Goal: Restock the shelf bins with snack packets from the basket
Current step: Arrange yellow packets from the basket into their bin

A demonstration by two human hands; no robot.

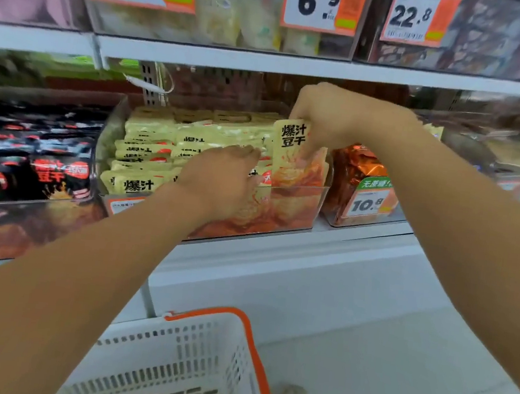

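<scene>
Shop shelf bin point(296, 207): right hand point(332, 121) gripping yellow packets point(293, 148), left hand point(222, 176) flat, fingers straight.

A single head-worn wide-angle camera looks forward and slightly down, close to a shop shelf point(299, 67) at arm's reach. Both forearms enter from the bottom edge, with a white basket point(188, 363) directly below the lens.

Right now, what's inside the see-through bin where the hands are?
The clear bin holds rows of yellow snack packets. The right hand grips an upright packet at its right end; the left hand rests on the stack, covering packets beneath. The bottom layers can't be seen.
</scene>
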